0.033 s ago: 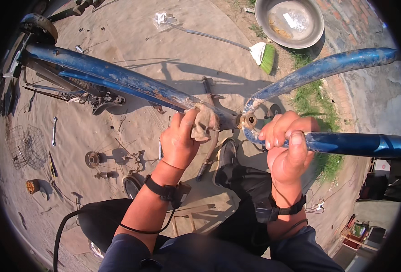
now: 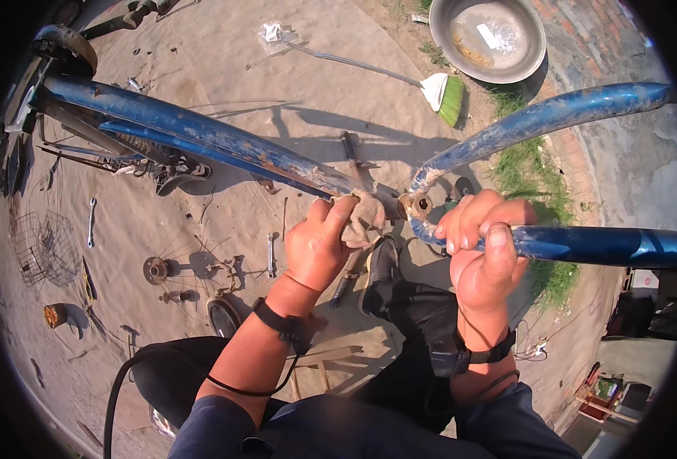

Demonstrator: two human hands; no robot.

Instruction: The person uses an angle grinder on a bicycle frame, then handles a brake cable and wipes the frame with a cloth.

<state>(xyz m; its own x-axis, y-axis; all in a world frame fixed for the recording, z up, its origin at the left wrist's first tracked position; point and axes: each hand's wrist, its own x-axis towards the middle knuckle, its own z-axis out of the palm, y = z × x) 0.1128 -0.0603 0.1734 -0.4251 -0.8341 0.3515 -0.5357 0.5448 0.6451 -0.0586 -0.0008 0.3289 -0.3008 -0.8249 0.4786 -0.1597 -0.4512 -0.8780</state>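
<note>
A worn blue bicycle frame (image 2: 193,126) stretches across in front of me, its paint scuffed and dirty. At its right end a forked part (image 2: 545,115) splits into two blue tubes, with a rusty round hole near the joint. My left hand (image 2: 313,246) is closed on a crumpled beige rag (image 2: 366,220), pressed against the long tube just left of that joint. My right hand (image 2: 485,256) wraps round the lower blue tube (image 2: 598,243), thumb on top. The rag covers part of the tube below it.
A broom (image 2: 445,96) with green bristles and a large metal basin (image 2: 533,38) lie beyond the frame. On the ground at left are a wrench (image 2: 92,222), a wire basket (image 2: 44,249), a hub (image 2: 155,269) and other bike parts. Another wrench (image 2: 271,255) lies beside my left hand.
My left hand and the rag have slid right and slightly down along the tube, closer to the joint. The wrench beside that hand shows more fully. My right hand keeps its grip.
</note>
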